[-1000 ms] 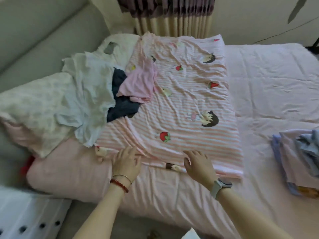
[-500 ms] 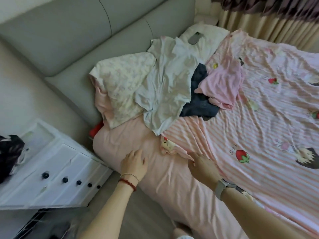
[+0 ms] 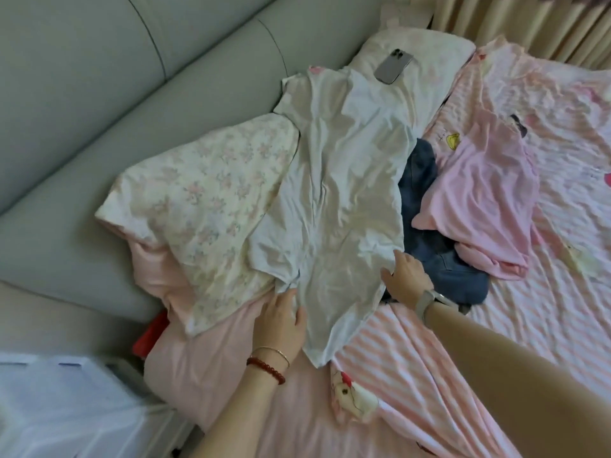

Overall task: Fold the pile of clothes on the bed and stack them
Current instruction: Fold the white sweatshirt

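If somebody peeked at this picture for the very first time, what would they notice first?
Probably the big crumpled white cotton garment spread over the middle of the clothes pile, with the left hand at its lower edge and the right hand on its right side. Next, the soft pink top and the dark blue denim piece lying just to its right. A silver smartphone rests on the pale pillow behind the pile.

Both arms enter from the bottom edge, reaching up toward frame centre. Left hand, lower centre: palm down, fingers extended and loosely spread, bead bracelet and thin bangle at the wrist. Right hand, just right of centre: palm down, fingers slightly curled, thumb out left, watch on the wrist.
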`<state>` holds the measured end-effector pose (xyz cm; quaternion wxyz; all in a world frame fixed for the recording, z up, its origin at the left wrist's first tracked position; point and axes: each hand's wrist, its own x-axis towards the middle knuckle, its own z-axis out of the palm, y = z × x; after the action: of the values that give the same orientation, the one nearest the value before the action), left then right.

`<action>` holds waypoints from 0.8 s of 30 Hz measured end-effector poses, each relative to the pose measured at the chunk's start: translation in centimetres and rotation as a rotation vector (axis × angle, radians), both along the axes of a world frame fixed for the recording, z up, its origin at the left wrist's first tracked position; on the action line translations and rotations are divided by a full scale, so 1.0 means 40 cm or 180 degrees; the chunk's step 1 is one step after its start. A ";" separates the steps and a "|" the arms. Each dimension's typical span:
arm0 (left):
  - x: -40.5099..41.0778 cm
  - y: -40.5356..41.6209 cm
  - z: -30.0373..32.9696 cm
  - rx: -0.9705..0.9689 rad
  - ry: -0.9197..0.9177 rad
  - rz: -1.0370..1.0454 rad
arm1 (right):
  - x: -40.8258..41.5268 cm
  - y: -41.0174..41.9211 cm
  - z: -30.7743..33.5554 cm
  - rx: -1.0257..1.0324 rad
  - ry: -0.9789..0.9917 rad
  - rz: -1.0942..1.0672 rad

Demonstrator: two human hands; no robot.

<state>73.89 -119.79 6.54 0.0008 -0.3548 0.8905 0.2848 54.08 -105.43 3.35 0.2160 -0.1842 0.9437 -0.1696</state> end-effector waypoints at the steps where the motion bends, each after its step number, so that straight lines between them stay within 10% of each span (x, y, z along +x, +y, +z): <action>1: -0.004 -0.009 -0.018 0.0038 -0.0011 0.0015 | -0.027 -0.026 -0.021 0.0239 -0.0041 0.0124; 5: 0.024 -0.038 -0.087 0.0353 -0.0190 0.0063 | -0.052 -0.098 -0.087 0.0937 0.0237 0.0615; 10: -0.014 -0.077 -0.098 0.0636 0.0517 0.0274 | 0.108 -0.068 -0.036 -0.1110 0.0793 0.0774; 16: -0.178 -0.028 -0.099 0.2547 0.0405 0.0378 | 0.362 0.115 0.014 -0.0964 -0.1036 0.0931; 24: 0.004 0.093 -0.131 0.2650 -0.0459 -0.1087 | 0.391 0.227 0.027 -0.1460 -0.1308 -0.2253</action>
<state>74.06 -116.05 1.30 0.2524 -0.1913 0.7436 0.5889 69.73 -96.33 4.41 0.2810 0.1434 0.8244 -0.4700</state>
